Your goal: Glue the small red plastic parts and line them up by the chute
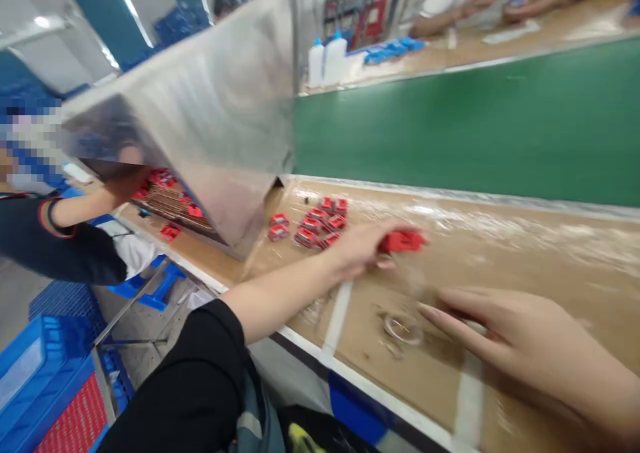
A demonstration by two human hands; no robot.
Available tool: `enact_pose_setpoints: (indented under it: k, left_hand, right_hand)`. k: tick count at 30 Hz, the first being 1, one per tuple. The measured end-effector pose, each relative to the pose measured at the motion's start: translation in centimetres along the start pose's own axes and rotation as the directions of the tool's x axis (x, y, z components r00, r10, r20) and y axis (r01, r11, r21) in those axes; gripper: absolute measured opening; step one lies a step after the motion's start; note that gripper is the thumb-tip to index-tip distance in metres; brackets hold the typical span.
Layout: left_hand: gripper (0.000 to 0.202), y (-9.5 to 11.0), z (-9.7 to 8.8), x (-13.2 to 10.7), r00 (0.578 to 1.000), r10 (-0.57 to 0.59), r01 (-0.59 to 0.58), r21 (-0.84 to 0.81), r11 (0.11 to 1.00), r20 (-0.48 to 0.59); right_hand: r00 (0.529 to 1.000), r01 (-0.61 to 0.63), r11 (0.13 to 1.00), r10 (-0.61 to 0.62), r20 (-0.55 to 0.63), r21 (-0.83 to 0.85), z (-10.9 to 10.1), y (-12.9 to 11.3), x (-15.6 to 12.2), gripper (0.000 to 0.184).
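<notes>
Blurrily, the left hand [363, 246] fingers pinch a red part [403, 241]; right hand [530, 353] fingers spread (wrist cut off).

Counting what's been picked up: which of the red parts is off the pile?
The red part in the left hand, right of the red pile lying on the worktop.

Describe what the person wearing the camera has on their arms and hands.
The left arm is bare from the elbow down, with a black sleeve ending at about the elbow. The left hand and right hand are both bare: no gloves, rings or watch show. The right arm lies mostly outside the picture, so its sleeve cannot be seen.
</notes>
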State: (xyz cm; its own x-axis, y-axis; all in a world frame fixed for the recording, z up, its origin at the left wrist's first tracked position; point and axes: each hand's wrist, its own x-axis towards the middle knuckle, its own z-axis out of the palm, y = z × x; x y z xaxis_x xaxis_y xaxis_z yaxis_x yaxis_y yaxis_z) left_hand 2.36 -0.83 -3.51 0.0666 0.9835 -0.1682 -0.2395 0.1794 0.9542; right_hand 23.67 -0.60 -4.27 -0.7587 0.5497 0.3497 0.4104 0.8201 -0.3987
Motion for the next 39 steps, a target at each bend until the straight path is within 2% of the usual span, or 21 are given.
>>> enact_pose_setpoints:
  k: [1,4,6,9,12,16,19,22,24,26,28,31,39]
  left_hand:
    - [0.023,0.4,0.1,-0.3,1.000,0.023,-0.023,-0.045,0.999,-0.004]
    - [0.018,1.0,-0.3,-0.1,0.999,0.005,0.000,-0.147,0.989,0.037]
    - [0.033,0.6,-0.6,0.5,0.998,0.021,-0.013,-0.146,0.989,0.055]
    - [0.053,-0.2,-0.6,1.0,0.994,0.109,-0.111,0.074,0.991,0.028]
    - [0.059,-0.6,-0.6,0.7,0.992,0.110,-0.123,0.247,0.961,0.065]
    - [0.057,-0.6,-0.7,0.2,0.973,0.185,-0.231,0.508,0.830,0.139]
    - [0.052,-0.4,-0.5,0.0,0.959,0.213,-0.285,0.623,0.729,0.190]
    - [0.051,-0.2,-0.2,-0.2,0.957,0.195,-0.289,0.661,0.693,0.214]
    - [0.050,-0.1,0.0,-0.2,0.961,0.173,-0.275,0.663,0.696,0.216]
    - [0.049,-0.1,0.1,-0.2,0.964,0.158,-0.264,0.665,0.699,0.215]
    - [0.049,-0.1,0.1,-0.2,0.963,0.161,-0.266,0.673,0.690,0.215]
    - [0.051,-0.2,0.0,-0.1,0.961,0.170,-0.275,0.690,0.670,0.218]
    - [0.050,-0.2,0.0,0.0,0.959,0.181,-0.281,0.692,0.665,0.216]
  right_hand:
    - [0.996,0.046,0.999,-0.048,0.074,0.029,-0.6,-0.6,0.0,0.053]
    - [0.978,0.094,0.994,-0.102,0.181,0.054,-1.5,-1.5,0.7,0.044]
    - [0.970,0.113,0.991,-0.124,0.208,0.064,-1.5,-1.2,1.0,0.042]
    - [0.968,0.148,0.986,-0.161,0.194,0.078,-1.3,-0.7,0.8,0.041]
    - [0.969,0.179,0.978,-0.193,0.152,0.104,-1.2,-1.0,0.6,0.037]
    - [0.965,0.232,0.956,-0.249,0.083,0.178,-1.1,-1.4,0.7,0.034]
    - [0.967,0.208,0.932,-0.242,0.083,0.298,-0.9,-1.2,0.7,0.036]
    - [0.988,0.148,0.885,-0.153,-0.024,0.441,-0.7,-0.5,0.6,0.038]
    - [0.983,0.065,0.867,0.030,-0.182,0.494,-0.6,0.0,0.7,0.040]
    - [0.920,-0.050,0.863,0.236,-0.314,0.503,-0.6,0.4,0.9,0.044]
    - [0.850,-0.146,0.861,0.361,-0.383,0.487,-0.5,0.8,1.2,0.047]
    - [0.831,-0.203,0.871,0.395,-0.391,0.448,-0.2,1.2,1.6,0.050]
    - [0.865,-0.210,0.893,0.360,-0.350,0.399,0.4,1.6,1.8,0.045]
